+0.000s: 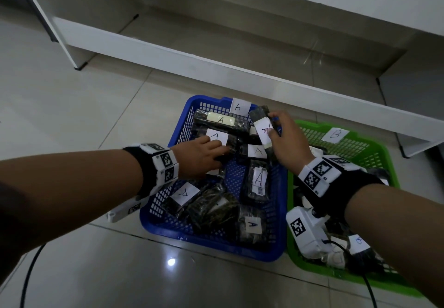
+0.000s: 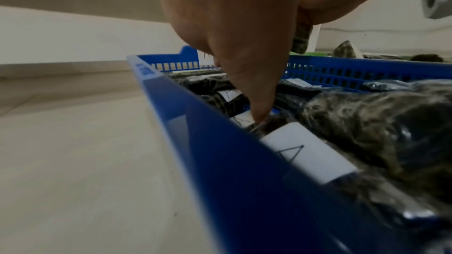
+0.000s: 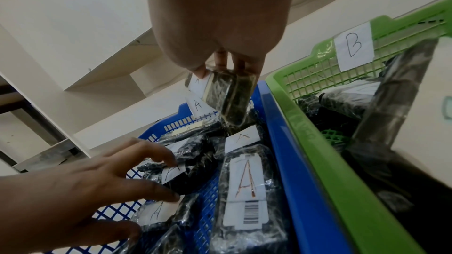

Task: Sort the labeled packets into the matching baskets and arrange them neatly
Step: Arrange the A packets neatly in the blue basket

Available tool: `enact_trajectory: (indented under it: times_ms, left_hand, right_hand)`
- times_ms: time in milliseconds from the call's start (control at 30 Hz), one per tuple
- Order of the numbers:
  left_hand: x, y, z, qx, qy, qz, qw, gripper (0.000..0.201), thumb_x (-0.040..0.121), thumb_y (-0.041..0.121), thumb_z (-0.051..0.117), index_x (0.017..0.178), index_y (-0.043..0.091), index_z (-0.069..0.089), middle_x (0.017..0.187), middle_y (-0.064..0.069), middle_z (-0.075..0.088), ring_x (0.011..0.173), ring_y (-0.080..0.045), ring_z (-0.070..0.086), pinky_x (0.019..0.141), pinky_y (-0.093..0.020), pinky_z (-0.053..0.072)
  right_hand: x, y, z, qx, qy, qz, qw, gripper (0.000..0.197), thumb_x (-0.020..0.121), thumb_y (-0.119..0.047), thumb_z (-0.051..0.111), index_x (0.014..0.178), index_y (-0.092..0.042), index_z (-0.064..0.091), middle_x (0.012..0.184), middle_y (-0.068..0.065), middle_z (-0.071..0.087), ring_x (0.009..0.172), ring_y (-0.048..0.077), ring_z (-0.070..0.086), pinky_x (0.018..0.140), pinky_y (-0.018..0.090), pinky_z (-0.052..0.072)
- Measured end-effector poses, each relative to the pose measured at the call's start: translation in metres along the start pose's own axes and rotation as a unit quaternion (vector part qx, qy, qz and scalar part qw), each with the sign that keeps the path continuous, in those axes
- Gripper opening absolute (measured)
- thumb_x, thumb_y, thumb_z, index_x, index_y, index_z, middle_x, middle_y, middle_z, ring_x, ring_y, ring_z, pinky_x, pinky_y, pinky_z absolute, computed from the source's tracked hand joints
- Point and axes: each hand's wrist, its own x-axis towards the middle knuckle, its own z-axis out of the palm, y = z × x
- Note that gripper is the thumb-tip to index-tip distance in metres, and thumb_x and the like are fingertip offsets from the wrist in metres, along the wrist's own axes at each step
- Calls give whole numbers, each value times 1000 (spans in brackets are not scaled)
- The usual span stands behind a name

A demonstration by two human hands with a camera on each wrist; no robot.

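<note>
Seemingly light and crinkly-slick, the A packet [image 1: 262,127] pinched by the right hand [image 1: 287,139] suits a mid-body hold over the blue basket [image 1: 177,127]'s far edge, while the left hand [image 1: 199,156] rests open on another packet [image 1: 222,139]

Two baskets, blue [image 1: 165,221] and green [image 1: 374,150]; two hands; some nine A-labelled packets [image 1: 258,183].

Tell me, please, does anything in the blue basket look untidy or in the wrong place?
Labels match: every readable packet in the blue basket shows A. But they lie untidily, at mixed angles and overlapping, near the front. The right hand holds one A packet above it.
</note>
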Motion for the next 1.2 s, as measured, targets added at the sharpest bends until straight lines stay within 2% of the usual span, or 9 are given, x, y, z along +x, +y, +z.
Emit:
enact_trajectory:
  times_ms: [133, 267, 400, 500, 600, 800, 967, 1033, 1200]
  left_hand:
    - [-2, -4, 7, 1, -30, -48, 998, 62, 87, 44, 58, 142, 22, 38, 151, -6, 23, 129, -26, 32, 102, -38, 32]
    - [-4, -1, -1, -7, -37, -34, 999, 36, 93, 32, 50, 127, 26, 57, 151, -6, 24, 129, -27, 33, 99, -39, 35]
    - [-4, 1, -16, 10, -35, -24, 999, 22, 90, 29, 54, 105, 26, 69, 136, -3, 44, 113, -22, 47, 85, -33, 43]
    - [-2, 2, -6, -39, -104, -22, 994, 30, 97, 25, 43, 120, 14, 59, 133, -7, 47, 113, -26, 50, 92, -39, 45]
    - [-1, 4, -4, -107, -156, -62, 980, 33, 97, 19, 43, 128, 12, 49, 124, -9, 54, 107, -28, 56, 85, -40, 51]
    - [0, 10, 1, -205, -137, -106, 963, 37, 90, 8, 52, 126, 14, 46, 119, -9, 57, 106, -26, 56, 86, -40, 49]
    - [3, 9, 3, -340, -96, -192, 916, 47, 88, 22, 61, 130, 10, 43, 126, -11, 51, 115, -26, 51, 96, -36, 43]
    - [3, 9, 3, -326, -99, -186, 921, 39, 90, 28, 61, 125, 12, 52, 122, -10, 51, 113, -25, 51, 94, -31, 42]
    - [-2, 8, -4, -320, -105, -186, 923, 30, 92, 29, 54, 120, 18, 53, 120, -7, 52, 109, -23, 51, 92, -35, 44]
  right_hand:
    - [-3, -2, 2, 12, -52, 2, 999, 31, 95, -11, 47, 125, -20, 53, 117, 1, 59, 99, 16, 55, 77, 21, 38]
    - [-6, -7, 2, 5, -86, 34, 996, 27, 93, -11, 46, 113, -23, 61, 82, -12, 56, 64, 7, 51, 50, 12, 37]
    - [-6, -11, -2, -34, -171, 56, 983, 22, 90, -12, 49, 109, -16, 60, 92, -5, 57, 81, 12, 52, 61, 20, 38]
    - [-7, -11, -5, -70, -235, 104, 964, 17, 88, -17, 53, 105, -14, 48, 87, 2, 52, 72, 15, 48, 58, 27, 35]
    - [-7, -12, -9, -94, -292, 113, 945, 19, 87, -14, 54, 105, -15, 52, 83, 0, 52, 67, 12, 47, 55, 27, 35]
    - [-6, -12, -16, -66, -310, 105, 943, 19, 86, -11, 57, 101, -19, 64, 69, -3, 60, 62, 11, 53, 56, 23, 42]
    - [-4, -14, -18, -67, -306, 83, 946, 22, 87, -12, 56, 104, -21, 67, 75, -8, 59, 58, 4, 48, 49, 12, 36]
    - [-2, -13, -16, -65, -311, 91, 944, 21, 87, -13, 56, 104, -21, 66, 80, -6, 60, 63, 7, 50, 52, 15, 38]
    - [2, -9, -10, -59, -293, 115, 947, 15, 76, -17, 68, 90, -18, 62, 95, 5, 63, 89, 25, 60, 78, 40, 50]
